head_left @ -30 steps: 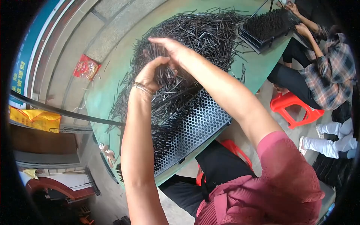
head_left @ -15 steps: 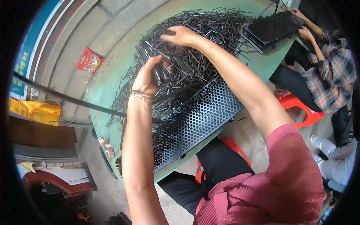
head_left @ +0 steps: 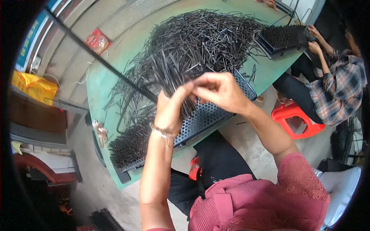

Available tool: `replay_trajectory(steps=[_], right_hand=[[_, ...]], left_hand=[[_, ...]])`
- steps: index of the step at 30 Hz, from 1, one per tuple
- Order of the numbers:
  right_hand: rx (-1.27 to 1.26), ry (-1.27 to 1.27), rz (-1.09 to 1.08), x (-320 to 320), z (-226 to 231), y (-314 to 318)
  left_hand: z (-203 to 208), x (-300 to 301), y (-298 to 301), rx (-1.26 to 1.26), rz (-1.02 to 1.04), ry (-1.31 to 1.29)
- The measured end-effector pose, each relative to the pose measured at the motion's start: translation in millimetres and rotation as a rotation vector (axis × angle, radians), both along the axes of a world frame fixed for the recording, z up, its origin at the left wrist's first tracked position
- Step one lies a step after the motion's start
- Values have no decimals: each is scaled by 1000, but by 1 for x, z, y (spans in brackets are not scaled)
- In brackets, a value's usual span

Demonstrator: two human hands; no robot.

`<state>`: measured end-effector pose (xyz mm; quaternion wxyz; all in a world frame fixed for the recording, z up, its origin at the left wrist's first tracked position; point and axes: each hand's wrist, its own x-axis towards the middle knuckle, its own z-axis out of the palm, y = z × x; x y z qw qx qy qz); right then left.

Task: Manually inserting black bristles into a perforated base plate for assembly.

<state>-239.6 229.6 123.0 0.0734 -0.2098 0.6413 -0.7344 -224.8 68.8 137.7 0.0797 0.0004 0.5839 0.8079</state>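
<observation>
My left hand [head_left: 172,107] is closed round an upright bundle of thin dark sticks [head_left: 167,71], which fan out above the thumb. Close against the bundle is my right hand [head_left: 223,93], with thumb and fingers pinched together at the left thumb; whatever is in the pinch is too small and blurred to make out. Both hands are over a perforated black tray [head_left: 210,113] with rows of round holes. Sticks stand densely packed in the tray's left end [head_left: 131,145]. Beyond the hands lies a large heap of loose dark sticks [head_left: 204,40].
A thin dark bar [head_left: 96,56] slants across the left side above the green table [head_left: 98,90]. At the right, another person [head_left: 339,88] works at a similar filled tray [head_left: 283,36]. A red stool [head_left: 295,119] stands beside the table; a red packet [head_left: 97,41] lies beyond it.
Both hands have come back from the heap to above the tray. My left hand now holds a thick bundle of sticks, and my right hand has closed from spread fingers to a pinch.
</observation>
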Motion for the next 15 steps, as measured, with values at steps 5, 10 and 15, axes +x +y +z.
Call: replay_trajectory(steps=[5,10,15], right_hand=[[190,-133,15,33,-21,16],[115,-443,392,53,-61,-13],[216,-529,497,72,-70,-33]], left_hand=[[-39,82,-16,154,-58,-227],[-77,157,-20,335,-240,-287],[-95,190,-22,411,-216,-365]])
